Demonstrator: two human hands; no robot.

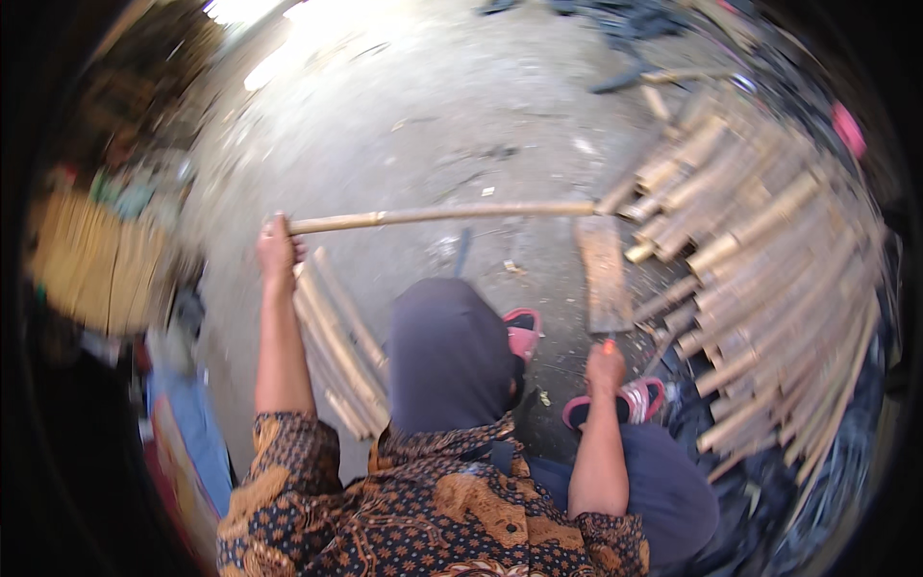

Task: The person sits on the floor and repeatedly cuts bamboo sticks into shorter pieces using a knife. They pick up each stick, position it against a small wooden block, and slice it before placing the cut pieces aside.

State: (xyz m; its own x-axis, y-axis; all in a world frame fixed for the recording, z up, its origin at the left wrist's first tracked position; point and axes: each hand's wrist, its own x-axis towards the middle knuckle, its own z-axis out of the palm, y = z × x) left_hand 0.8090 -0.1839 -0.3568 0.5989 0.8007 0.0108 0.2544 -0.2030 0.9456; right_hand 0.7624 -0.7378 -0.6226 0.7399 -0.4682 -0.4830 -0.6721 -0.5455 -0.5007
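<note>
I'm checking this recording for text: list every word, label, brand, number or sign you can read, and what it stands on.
None can be read in this picture.
Bamboo pole in the left hand: no lettering shows.
Bamboo pile: no lettering shows.
Patterned shirt: decorative motifs, no words to make out.
Pink sandals: too small and blurred to tell.

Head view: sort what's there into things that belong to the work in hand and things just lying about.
Likely part of the work:
- bamboo pole, held in the left hand
- orange item in the right hand, kind unclear
- brown board
- bamboo pile, right

Apparently just lying about:
- pink object, far right
- blue sheet, left
</note>
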